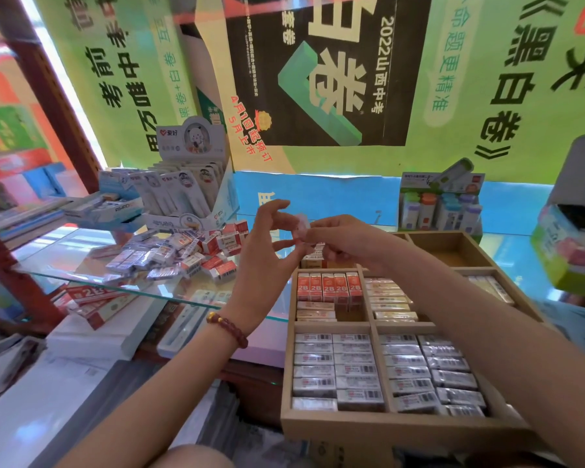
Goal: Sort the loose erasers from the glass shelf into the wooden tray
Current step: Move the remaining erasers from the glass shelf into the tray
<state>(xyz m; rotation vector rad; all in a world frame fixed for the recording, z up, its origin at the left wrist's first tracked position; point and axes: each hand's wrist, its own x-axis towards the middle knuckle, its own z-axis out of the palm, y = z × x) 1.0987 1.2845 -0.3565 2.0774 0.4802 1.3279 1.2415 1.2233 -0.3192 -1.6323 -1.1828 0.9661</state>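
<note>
Above the wooden tray's point(372, 430) far compartments, the right hand point(345, 241) pinches a small pale-pink eraser point(302, 226) – blurred, seemingly film-wrapped. The left hand point(264, 251) hovers beside it with fingers loosely spread – contact unclear. Left of the tray, loose erasers point(183, 255) in white, red and bluish wrappers lie heaped on the glass shelf point(81, 244).

One wooden tray point(402, 430) is holding five upright orange 2B erasers point(330, 287); one left hand point(264, 244) and one right hand point(345, 241) are meeting at one pink eraser point(302, 228).
</note>
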